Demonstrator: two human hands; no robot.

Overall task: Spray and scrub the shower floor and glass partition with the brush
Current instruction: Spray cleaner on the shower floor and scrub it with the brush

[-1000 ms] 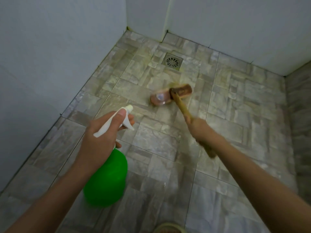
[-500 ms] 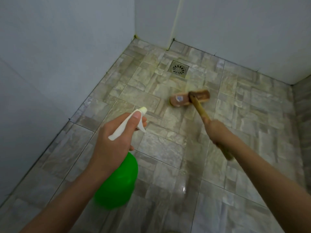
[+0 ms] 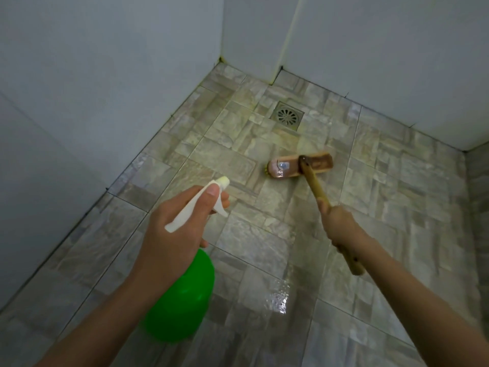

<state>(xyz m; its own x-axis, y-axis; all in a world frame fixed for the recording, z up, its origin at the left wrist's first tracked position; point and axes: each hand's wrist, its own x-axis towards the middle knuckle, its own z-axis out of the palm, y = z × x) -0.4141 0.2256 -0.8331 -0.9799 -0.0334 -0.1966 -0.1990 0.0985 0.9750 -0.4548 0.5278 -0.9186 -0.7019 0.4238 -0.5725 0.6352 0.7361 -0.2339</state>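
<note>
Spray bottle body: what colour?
Bright green; the spray bottle in the left hand has a white trigger head. Head view shows it.

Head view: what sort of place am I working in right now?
Most likely a shower stall or small wet bathroom: a square metal floor drain sits in wet, stone-pattern floor tiles, pale walls close in on the corner, and a wooden scrub brush rests on the floor.

Square metal floor drain with round slotted grate, upper centre of frame, pale grey wall panels across left and top, dark joints between them, yellowed sealant strip down the wall, upper centre.
</note>
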